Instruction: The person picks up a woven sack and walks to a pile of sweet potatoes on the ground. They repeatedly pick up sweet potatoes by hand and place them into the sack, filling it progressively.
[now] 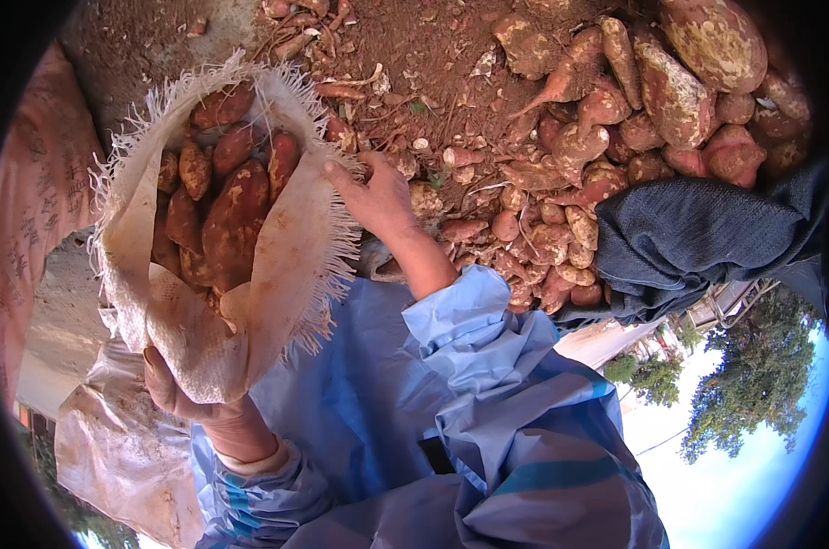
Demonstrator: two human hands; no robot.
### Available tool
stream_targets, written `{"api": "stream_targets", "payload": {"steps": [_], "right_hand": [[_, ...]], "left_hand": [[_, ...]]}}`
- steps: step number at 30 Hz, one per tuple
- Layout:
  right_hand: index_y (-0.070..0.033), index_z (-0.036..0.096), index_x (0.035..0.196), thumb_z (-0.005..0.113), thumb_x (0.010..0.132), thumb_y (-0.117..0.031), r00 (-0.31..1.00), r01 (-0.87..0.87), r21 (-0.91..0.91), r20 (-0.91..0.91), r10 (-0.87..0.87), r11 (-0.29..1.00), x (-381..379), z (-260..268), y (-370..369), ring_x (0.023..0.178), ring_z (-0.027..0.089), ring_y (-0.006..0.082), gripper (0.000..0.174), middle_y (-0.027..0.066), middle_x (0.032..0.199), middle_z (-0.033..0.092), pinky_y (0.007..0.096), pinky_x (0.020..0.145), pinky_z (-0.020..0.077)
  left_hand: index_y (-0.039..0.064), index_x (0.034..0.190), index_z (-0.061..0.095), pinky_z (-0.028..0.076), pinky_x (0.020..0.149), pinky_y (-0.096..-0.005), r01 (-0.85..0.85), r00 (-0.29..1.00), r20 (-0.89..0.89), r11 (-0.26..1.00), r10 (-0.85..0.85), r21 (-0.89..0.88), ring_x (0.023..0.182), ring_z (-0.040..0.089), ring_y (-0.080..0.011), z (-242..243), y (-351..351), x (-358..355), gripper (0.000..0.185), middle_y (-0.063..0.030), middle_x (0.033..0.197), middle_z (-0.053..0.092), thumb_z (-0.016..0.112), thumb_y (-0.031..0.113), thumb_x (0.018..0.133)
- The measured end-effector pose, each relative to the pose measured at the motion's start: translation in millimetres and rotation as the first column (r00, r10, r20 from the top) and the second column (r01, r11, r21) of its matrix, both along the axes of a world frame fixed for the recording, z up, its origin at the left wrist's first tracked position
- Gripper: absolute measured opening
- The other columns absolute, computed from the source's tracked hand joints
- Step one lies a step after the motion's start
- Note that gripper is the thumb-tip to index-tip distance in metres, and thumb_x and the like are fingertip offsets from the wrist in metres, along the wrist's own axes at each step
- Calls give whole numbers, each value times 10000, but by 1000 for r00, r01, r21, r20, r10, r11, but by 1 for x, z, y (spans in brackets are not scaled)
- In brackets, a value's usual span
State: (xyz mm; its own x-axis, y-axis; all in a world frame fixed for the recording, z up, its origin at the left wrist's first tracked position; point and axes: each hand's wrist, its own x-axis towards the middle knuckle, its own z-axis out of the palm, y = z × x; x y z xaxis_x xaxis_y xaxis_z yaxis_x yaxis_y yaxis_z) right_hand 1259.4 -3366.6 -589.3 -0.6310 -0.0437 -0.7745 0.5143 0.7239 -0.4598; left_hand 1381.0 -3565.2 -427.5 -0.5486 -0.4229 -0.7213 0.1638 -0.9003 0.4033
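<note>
A white woven sack (294, 254) with a frayed, fringed rim gapes open in front of me, its upper edge folded outward. Inside it lie several reddish-brown sweet potatoes (236, 216), the largest at the centre. My left hand (195, 405) grips the folded rim on the near side, thumb on the outside and the other fingers partly hidden beneath the cloth. At the sack's right side, my right hand (380, 195) holds the fringed edge between thumb and fingers. The lower part of the sack is out of sight.
A large heap of sweet potatoes (565, 171) covers the soil (428, 75) at the right. Dark cloth (703, 233) drapes over part of it. At left stands a reddish sack (44, 199) bearing writing, with a whitish sack (126, 446) below it. Root scraps (311, 34) litter the ground.
</note>
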Motion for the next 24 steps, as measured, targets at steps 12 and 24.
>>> {"api": "stream_targets", "payload": {"steps": [12, 24], "right_hand": [[15, 555, 1105, 597, 800, -222, 988, -136, -1, 79, 136, 991, 68, 30, -12, 873, 598, 433, 389, 292, 920, 612, 468, 791, 480], [-35, 615, 913, 549, 816, -231, 989, -143, -109, -65, 136, 984, 119, 173, -17, 795, 581, 443, 228, 249, 827, 614, 500, 704, 473]], "left_hand": [[-21, 1276, 440, 415, 968, -494, 85, 994, -74, 994, -81, 65, 1101, 549, -300, 16, 10, -36, 433, -168, 1196, 564, 508, 202, 911], [25, 1176, 543, 445, 931, -420, 192, 932, 281, 969, -230, 158, 1038, 571, -276, 139, -59, 74, 380, -112, 1124, 610, 556, 117, 808]]}}
